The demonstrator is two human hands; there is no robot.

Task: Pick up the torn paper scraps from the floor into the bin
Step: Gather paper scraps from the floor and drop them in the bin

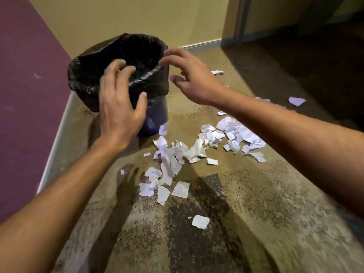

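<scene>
We hold both hands, left hand [120, 103] and right hand [194, 77], fingers loosely spread and empty, over the bin [118, 71]; paper scraps [173, 158] litter the floor [246, 194].

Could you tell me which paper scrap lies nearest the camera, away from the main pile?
The lone white scrap on the dark floor patch, well below the pile.

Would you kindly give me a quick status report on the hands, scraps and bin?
Left hand and right hand open, empty, over the bin. Paper scraps mostly on the floor. Nothing in the way.
</scene>
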